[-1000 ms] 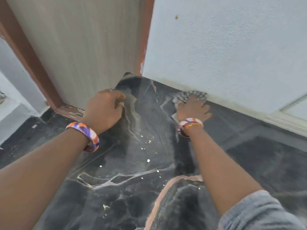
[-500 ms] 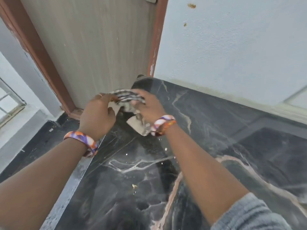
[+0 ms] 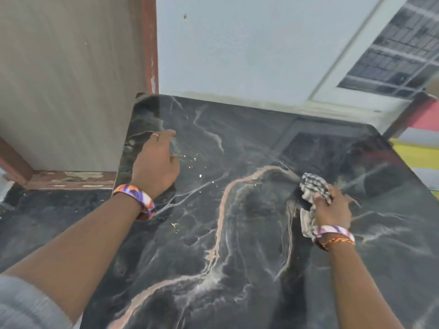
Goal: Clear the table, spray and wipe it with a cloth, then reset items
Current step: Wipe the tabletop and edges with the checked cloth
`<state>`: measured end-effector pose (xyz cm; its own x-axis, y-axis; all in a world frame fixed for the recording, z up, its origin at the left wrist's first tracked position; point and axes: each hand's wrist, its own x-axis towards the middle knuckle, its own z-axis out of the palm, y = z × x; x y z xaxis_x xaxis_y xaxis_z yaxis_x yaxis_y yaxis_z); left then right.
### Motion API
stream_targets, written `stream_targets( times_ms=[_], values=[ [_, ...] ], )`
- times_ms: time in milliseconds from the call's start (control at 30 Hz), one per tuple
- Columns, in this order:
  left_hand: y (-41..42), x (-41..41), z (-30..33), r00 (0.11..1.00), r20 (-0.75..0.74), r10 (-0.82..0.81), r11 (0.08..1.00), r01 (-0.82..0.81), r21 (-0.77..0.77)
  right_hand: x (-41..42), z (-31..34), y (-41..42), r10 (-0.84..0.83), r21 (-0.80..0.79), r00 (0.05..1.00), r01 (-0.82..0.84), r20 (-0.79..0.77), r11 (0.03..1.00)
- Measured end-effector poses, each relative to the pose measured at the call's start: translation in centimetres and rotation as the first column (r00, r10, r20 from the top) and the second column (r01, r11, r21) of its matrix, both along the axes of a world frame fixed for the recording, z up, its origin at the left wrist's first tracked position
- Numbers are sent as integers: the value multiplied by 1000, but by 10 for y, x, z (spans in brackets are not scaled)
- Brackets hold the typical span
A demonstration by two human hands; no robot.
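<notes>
A pale blue-grey plastered wall (image 3: 249, 48) is filling the far side of the view, carrying a small dark speck high up. To its left a beige wood-grain door (image 3: 66, 79) is standing inside a reddish-brown painted frame (image 3: 150, 43), whose paint is flaking along the bottom sill. A white-framed window with a dark grid of bars (image 3: 394, 58) is sitting at the upper right. Dark marbled floor tiles (image 3: 47, 222) are showing at lower left. Soft, even light is falling throughout.

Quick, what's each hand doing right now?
Left hand: holds nothing, rests on the table, fingers loosely curled.
Right hand: grips the cloth against the table.
</notes>
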<state>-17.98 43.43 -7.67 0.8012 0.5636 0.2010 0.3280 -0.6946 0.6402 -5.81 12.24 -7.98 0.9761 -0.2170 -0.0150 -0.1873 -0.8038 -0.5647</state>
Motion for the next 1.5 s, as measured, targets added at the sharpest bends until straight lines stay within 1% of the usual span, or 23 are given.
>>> stream_targets(
  times_ms=[67, 100, 200, 300, 367, 433, 533, 633, 700, 767, 833, 867, 900, 933, 1000, 1033, 1100, 1167, 1200, 1267, 1333, 1400, 1500],
  values=[
    [1, -8, 0, 1000, -8, -12, 1000, 12, 14, -8, -9, 12, -8, -220, 999, -3, -50, 975],
    [3, -14, 0, 1000, -18, -6, 1000, 6, 20, -10, -12, 21, 0, -272, 999, -13, -49, 962],
    [16, -35, -4, 997, -62, 48, 998, -45, 49, -16, -15, 65, 83, -317, 995, -94, -48, 944],
    [32, -60, -10, 984, -105, 146, 989, -143, 33, -29, -21, 123, 268, -320, 963, -262, -26, 910],
    [39, -76, -15, 966, -128, 225, 973, -230, -27, -47, -22, 167, 395, -306, 919, -378, -5, 874],
    [47, -90, -23, 945, -173, 278, 943, -303, -140, -72, -22, 208, 511, -303, 860, -490, -11, 818],
    [60, -107, -38, 918, -256, 303, 888, -369, -273, -118, -25, 254, 656, -219, 754, -636, 26, 740],
    [65, -118, -42, 882, -319, 347, 824, -449, -345, -159, -30, 281, 830, -129, 556, -821, 47, 557],
    [68, -125, -42, 845, -320, 429, 746, -531, -403, -172, -30, 289, 894, 125, 437, -896, 93, 425],
    [75, -130, -44, 819, -314, 481, 687, -574, -446, -171, -18, 284, 863, 382, 464, -848, 202, 366],
    [82, -132, -46, 819, -308, 485, 639, -572, -514, -152, -9, 268, 793, 494, 527, -799, 305, 342],
    [85, -132, -49, 822, -306, 481, 625, -566, -538, -138, -5, 260, 743, 494, 577, -781, 339, 382],
    [87, -131, -52, 833, -309, 459, 625, -550, -554, -121, -1, 251, 682, 451, 637, -758, 359, 471],
    [86, -130, -53, 850, -318, 420, 633, -525, -568, -98, 0, 241, 604, 376, 710, -704, 362, 603],
    [79, -127, -48, 889, -327, 321, 623, -458, -634, -51, -5, 220, 416, 179, 862, -475, 290, 861],
    [74, -126, -45, 914, -311, 261, 626, -406, -666, -32, -8, 210, 334, 82, 914, -360, 232, 929],
    [69, -123, -44, 936, -305, 174, 652, -341, -677, -14, -16, 203, 274, -70, 957, -268, 95, 961],
    [66, -122, -44, 950, -280, 138, 657, -299, -692, -12, -23, 212, 301, -224, 954, -296, -11, 929],
    [65, -123, -45, 954, -268, 135, 656, -289, -697, -14, -24, 221, 343, -282, 939, -334, -18, 899],
    [68, -127, -49, 950, -271, 154, 659, -303, -688, -25, -24, 246, 475, -332, 880, -451, -7, 829],
    [72, -133, -52, 942, -282, 181, 650, -330, -685, -45, -25, 272, 631, -354, 776, -592, -5, 725],
    [76, -139, -55, 929, -313, 198, 643, -365, -674, -75, -26, 290, 783, -357, 622, -736, -18, 576],
    [84, -144, -60, 903, -326, 281, 572, -430, -699, -129, -25, 291, 938, -284, 348, -899, -3, 333]
  ],
)
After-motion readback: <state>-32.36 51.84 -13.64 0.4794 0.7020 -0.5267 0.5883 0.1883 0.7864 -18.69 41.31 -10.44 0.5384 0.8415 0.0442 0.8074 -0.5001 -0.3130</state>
